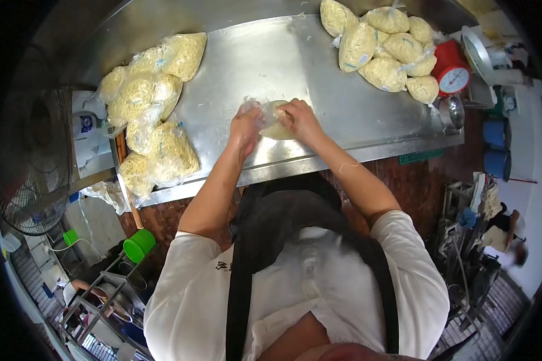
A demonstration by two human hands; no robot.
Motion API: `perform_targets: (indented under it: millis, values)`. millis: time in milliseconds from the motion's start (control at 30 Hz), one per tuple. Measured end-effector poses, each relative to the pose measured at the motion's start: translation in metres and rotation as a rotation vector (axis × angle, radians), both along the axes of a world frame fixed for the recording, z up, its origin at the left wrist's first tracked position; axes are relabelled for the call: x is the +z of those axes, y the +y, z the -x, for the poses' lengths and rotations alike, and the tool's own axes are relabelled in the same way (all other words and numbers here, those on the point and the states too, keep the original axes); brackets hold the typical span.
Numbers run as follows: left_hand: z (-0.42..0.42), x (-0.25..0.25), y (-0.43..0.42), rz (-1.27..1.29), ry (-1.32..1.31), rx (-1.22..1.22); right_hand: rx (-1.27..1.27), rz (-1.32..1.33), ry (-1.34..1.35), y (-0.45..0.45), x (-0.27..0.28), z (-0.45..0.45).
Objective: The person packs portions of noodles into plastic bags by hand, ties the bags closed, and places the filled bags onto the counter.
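A clear plastic bag of pale noodles (275,129) is between my hands, low over the front part of the metal table (241,66). My left hand (246,125) has its fingers closed on the crumpled clear plastic at the bag's left side. On the right side of the same bag, my right hand (300,120) grips the plastic with bent fingers. The noodles show through the bag below and between the hands. The bag's opening is too small to make out.
Filled noodle bags (135,99) lie piled at the table's left; more bags (382,51) are heaped at the back right, beside a red scale (451,69) and a metal bowl (451,112). A fan (33,144) stands left. Two people are in the background.
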State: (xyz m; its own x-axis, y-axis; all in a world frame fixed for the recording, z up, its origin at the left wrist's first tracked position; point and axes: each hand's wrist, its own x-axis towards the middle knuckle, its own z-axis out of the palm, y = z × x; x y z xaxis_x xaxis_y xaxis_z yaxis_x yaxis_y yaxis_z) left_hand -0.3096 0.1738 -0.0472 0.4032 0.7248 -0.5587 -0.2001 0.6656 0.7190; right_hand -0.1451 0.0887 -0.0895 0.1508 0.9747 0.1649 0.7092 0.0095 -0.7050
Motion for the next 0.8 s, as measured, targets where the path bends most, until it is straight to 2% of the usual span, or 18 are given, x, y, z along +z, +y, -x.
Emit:
perform_targets:
  millis: [67,167,267,367,400,500,533,633,667,767,800]
  values:
    - [0.005,0.008,0.005,-0.033,0.074,-0.141,0.038,0.051,0.081,0.005,-0.011,0.003]
    - [0.017,0.022,0.019,-0.248,0.169,-0.287,0.012,0.201,0.372,0.008,0.019,0.000]
    - [0.017,0.020,0.026,-0.130,0.093,-0.061,-0.021,-0.107,0.095,0.000,0.026,0.018]
    - [-0.003,0.011,0.011,0.054,-0.060,0.104,0.021,-0.041,-0.172,-0.013,-0.003,0.066]
    - [-0.009,0.008,0.008,0.106,-0.090,0.077,-0.015,0.040,-0.137,-0.010,-0.001,0.079]
    - [0.005,0.048,0.015,0.112,-0.375,-0.148,-0.029,-0.090,-0.215,0.008,-0.048,0.072]
    - [0.017,0.036,0.023,-0.113,-0.290,-0.194,-0.107,-0.146,-0.048,0.016,-0.039,0.066]
    - [0.047,0.001,0.027,-0.869,0.315,-0.534,0.022,0.181,0.226,0.031,0.010,0.039]
    - [0.047,-0.025,0.018,-0.991,0.544,-0.654,-0.109,0.264,0.392,0.036,0.011,0.040]
    - [0.037,-0.083,0.025,-1.357,0.493,-0.730,0.011,0.245,0.331,0.040,0.040,0.046]
    - [0.027,-0.079,0.023,-1.425,0.462,-0.551,0.045,0.068,0.405,0.034,0.041,0.041]
